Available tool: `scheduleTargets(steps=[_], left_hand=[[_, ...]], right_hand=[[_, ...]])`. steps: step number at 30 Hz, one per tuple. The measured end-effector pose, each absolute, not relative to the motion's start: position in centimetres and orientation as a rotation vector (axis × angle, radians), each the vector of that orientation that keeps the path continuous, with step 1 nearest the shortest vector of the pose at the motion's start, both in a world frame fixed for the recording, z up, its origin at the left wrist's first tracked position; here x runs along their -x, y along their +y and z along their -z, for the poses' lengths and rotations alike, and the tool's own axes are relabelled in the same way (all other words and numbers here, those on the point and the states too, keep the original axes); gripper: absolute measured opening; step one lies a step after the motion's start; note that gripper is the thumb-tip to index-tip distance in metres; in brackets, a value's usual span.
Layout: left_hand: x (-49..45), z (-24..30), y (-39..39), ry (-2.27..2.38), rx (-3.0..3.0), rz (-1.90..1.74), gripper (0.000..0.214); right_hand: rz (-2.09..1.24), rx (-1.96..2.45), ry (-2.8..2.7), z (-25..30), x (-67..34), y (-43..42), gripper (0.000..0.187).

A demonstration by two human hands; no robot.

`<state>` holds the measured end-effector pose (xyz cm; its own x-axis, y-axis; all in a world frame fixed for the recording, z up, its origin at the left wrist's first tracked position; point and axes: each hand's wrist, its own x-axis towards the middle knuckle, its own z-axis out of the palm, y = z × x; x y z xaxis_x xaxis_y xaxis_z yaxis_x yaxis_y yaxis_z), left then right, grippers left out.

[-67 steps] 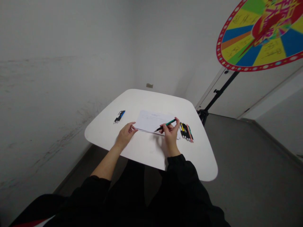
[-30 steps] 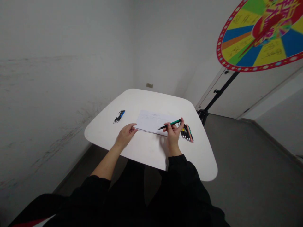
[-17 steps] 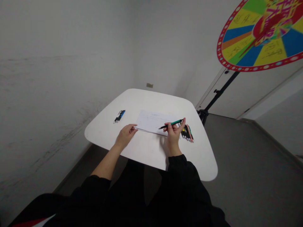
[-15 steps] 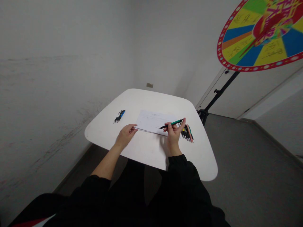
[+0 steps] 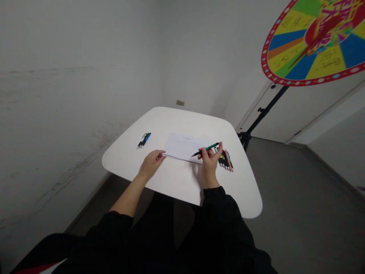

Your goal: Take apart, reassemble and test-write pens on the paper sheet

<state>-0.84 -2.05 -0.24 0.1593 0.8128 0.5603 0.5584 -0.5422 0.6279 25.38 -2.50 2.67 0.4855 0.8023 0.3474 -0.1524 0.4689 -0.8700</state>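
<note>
Some faint lines (image 5: 187, 138) are borne by the paper (image 5: 177, 147) on the worktop (image 5: 176, 120), the rest seemingly unfilled, its corner pinched by the left hand (image 5: 151, 163), a pen (image 5: 211, 146) gripped over it by the right hand (image 5: 210, 163).

Your right fingers (image 5: 218, 151) hide part of the paper (image 5: 178, 147), its writing (image 5: 187, 138) too small to read; the picture's edge crops the wheel (image 5: 309, 45).

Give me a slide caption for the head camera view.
Right hand holding a green-and-black pen over paper, left hand at the paper's near-left corner.
</note>
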Motion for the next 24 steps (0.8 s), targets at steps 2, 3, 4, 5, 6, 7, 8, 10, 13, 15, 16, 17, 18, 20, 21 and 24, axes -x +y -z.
scheduleTargets(steps=[2, 3, 4, 5, 6, 7, 8, 10, 13, 15, 16, 17, 18, 20, 21, 24], left_hand=[[0.8, 0.2, -2.0, 1.323, -2.179, -1.323, 0.019], [0.8, 0.2, -2.0, 1.320, -2.189, -1.319, 0.019], [0.8, 0.2, -2.0, 1.317, -2.203, -1.316, 0.018], [0.7, 0.2, -2.0, 1.315, -2.221, -1.312, 0.018], [0.7, 0.2, -2.1, 1.316, -2.246, -1.304, 0.018], [0.6, 0.1, -2.1, 1.318, -2.278, -1.291, 0.017], [0.6, 0.0, -2.2, 1.321, -2.316, -1.276, 0.017], [0.4, -0.1, -2.4, 1.315, -2.400, -1.232, 0.016], [0.0, -0.4, -2.7, 1.262, -2.535, -1.157, 0.017], [-0.3, -0.6, -2.9, 1.222, -2.613, -1.113, 0.019], [-0.4, -0.6, -2.9, 1.207, -2.644, -1.090, 0.020], [-0.6, -0.7, -2.9, 1.197, -2.667, -1.065, 0.020], [-0.8, -0.7, -2.9, 1.190, -2.681, -1.039, 0.020], [-1.5, -0.8, -2.9, 1.185, -2.691, -0.995, 0.020], [-2.0, -0.9, -2.9, 1.180, -2.694, -0.977, 0.020], [-4.1, -1.1, -2.8, 1.118, -2.730, -0.924, 0.023]], right_hand=[[-0.681, 0.891, -0.870, -2.6, -25.8, -2.2, 0.077], [-0.677, 0.901, -0.877, -2.5, -26.0, -1.9, 0.067], [-0.674, 0.920, -0.884, -2.4, -26.3, -1.7, 0.054], [-0.675, 0.942, -0.886, -2.2, -26.5, -1.5, 0.043], [-0.683, 0.965, -0.886, -2.1, -26.7, -1.3, 0.037], [-0.699, 0.985, -0.881, -1.9, -26.9, -1.2, 0.035], [-0.714, 0.996, -0.869, -1.7, -27.1, -1.1, 0.035], [-0.746, 0.998, -0.844, -1.4, -27.4, -0.9, 0.035], [-0.779, 1.012, -0.836, -1.0, -27.9, -0.5, 0.033], [-0.822, 1.035, -0.845, -0.9, -28.5, -0.3, 0.029], [-0.851, 1.048, -0.849, -0.9, -28.8, -0.2, 0.028], [-0.883, 1.061, -0.856, -0.9, -29.2, -0.1, 0.029], [-0.912, 1.076, -0.866, -1.0, -29.5, -0.1, 0.032], [-0.962, 1.113, -0.907, -1.4, -30.1, 0.0, 0.039], [-0.980, 1.131, -0.943, -1.7, -30.4, 0.0, 0.042], [-0.983, 1.204, -1.115, -2.6, -30.6, 0.0, 0.040]])
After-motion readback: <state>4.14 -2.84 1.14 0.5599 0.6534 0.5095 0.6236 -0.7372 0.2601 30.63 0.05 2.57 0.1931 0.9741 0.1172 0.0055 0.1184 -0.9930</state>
